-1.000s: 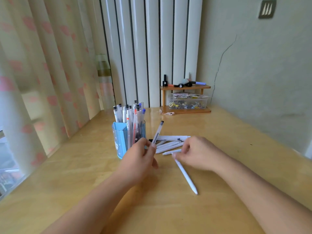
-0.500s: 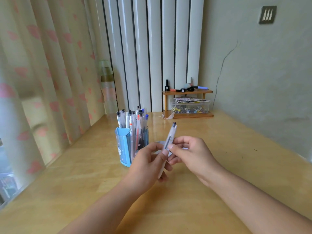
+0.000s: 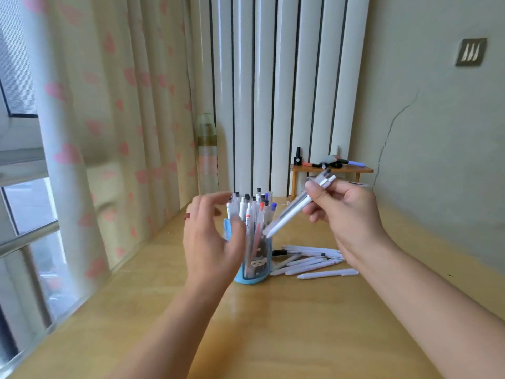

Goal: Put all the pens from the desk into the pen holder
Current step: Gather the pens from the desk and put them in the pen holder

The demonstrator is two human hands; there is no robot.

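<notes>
Two bare hands work over a pale wooden worktop (image 3: pixel 300 337) beside a heart-patterned curtain (image 3: pixel 103 132).

Furthest left, the left hand (image 3: pixel 211 242) is raised with its fingers spread and loosely curved, its grip wide open and empty. It sits just in front of the left side of the pen holder (image 3: pixel 255 258), partly covering it; whether the thumb touches the holder cannot be told.

That blue holder stands upright on the worktop, packed with pens (image 3: pixel 251 209) standing nearly vertical, caps up.

To the right, the right hand (image 3: pixel 347 214) is lifted above the worktop, its grip closed around two held pens (image 3: pixel 296 206), a white one and a clear one, pinched between thumb and fingers. Their long axis runs diagonally: the tips point down and left toward the holder's rim, the clicker ends up and right.

Below that hand, a loose cluster of white pens (image 3: pixel 314 262) lies flat on the worktop just right of the holder, mostly lengthwise left to right, some angled.

Behind, a small wooden shelf (image 3: pixel 332 170) stands against the wall.
</notes>
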